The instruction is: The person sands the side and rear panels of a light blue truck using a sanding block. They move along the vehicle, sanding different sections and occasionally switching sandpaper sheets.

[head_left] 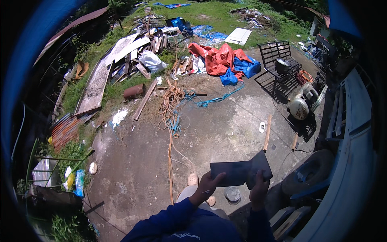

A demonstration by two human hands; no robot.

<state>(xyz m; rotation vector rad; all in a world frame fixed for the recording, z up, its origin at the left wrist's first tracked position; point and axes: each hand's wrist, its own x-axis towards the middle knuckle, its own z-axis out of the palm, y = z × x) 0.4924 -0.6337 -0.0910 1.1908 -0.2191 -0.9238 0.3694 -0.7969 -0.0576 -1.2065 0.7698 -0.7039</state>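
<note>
Low in the head view, my left hand (pixel 205 185) grips the left part of a dark, flat panel (pixel 234 171), its thumb over the face. My right hand (pixel 258 185) grips the right part, which stands at an angle to the left part; I cannot tell if it is one piece or two. Both hands are closed on it in front of my body. Below it, a round clear container (pixel 232 194) sits on the concrete near my feet.
Tangled orange and blue ropes (pixel 171 105) lie ahead. Beyond are scrap boards (pixel 93 92) and red and blue tarps (pixel 217 60). At right stand a metal bench (pixel 273 54), a compressor (pixel 299 107), a tire (pixel 306 173) and white railing (pixel 354 105). A wooden strip (pixel 267 131) lies nearby.
</note>
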